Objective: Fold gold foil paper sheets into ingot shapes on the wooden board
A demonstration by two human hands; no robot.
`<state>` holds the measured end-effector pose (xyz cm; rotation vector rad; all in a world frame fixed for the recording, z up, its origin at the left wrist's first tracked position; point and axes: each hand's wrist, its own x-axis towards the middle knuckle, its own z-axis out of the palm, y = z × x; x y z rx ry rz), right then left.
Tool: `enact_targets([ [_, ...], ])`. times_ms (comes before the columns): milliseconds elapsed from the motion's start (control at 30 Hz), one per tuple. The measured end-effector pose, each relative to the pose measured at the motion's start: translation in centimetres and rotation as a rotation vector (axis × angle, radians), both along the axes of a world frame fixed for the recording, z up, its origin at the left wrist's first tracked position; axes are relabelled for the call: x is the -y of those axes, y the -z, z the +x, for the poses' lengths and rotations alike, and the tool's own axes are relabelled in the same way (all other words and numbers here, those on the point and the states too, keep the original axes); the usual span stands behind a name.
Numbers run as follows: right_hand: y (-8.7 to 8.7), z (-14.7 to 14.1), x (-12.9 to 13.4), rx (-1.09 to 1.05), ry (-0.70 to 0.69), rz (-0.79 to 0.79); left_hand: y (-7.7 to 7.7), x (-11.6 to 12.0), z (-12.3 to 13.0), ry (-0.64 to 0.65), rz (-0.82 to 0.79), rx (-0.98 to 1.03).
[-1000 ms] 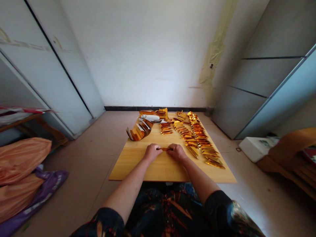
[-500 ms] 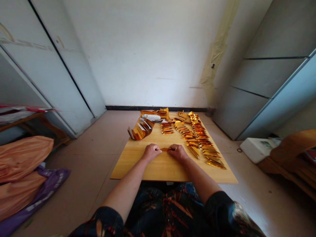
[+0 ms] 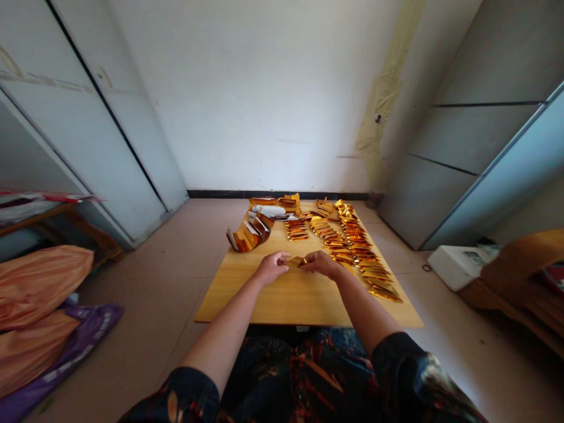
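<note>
Above the near half of the wooden board, a small folded piece of gold foil paper [image 3: 297,260] is between my hands. My right hand [image 3: 322,263] pinches its right end. The fingertips of my left hand [image 3: 273,268] are at its left end, with thumb and forefinger curled; their exact contact is too small to make out. Rows of folded gold foil papers [image 3: 359,249] lie to the right of my right hand. A shorter row of folded papers [image 3: 296,230] is beyond my hands. Left of it sits a curved stack of gold foil sheets [image 3: 250,234].
The wooden board [image 3: 247,302] stands low before my lap. A white rolled bundle [image 3: 268,210] lies at its back. Grey cabinets [image 3: 110,117] stand left, a grey fridge-like unit [image 3: 462,135] right. Orange and purple bags [image 3: 44,294] are at left, a white box [image 3: 456,267] at right.
The foil paper has turned and been lifted slightly, showing a broader gold face. My right hand has shifted a little right and up; the left hand's fingers have loosened.
</note>
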<state>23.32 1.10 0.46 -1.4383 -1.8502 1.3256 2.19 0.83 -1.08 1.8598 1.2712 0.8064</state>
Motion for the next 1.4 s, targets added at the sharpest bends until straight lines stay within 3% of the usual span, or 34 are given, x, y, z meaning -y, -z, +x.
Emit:
enact_targets([
  [200,-0.1,-0.7,-0.1,-0.213,0.116,-0.188,0.8,0.8,0.9,-0.045,0.034,0.202],
  [400,-0.5,-1.0,0.5,-0.231,0.145,-0.205,1.4,0.8,1.1,-0.087,-0.032,0.241],
  [700,-1.3,-1.5,1.1,-0.207,0.156,-0.196,0.4,1.4,1.4,-0.146,-0.088,0.221],
  [933,-1.5,-1.7,1.6,-0.164,0.165,-0.151,-0.2,1.5,1.4,-0.150,-0.123,0.221],
  [1200,-1.2,-1.5,1.6,-0.142,0.163,-0.128,0.8,0.8,2.0,-0.226,-0.081,0.172],
  [1400,-0.6,-2.1,1.8,0.079,0.186,0.093,0.2,1.1,2.6,-0.334,-0.032,0.033],
])
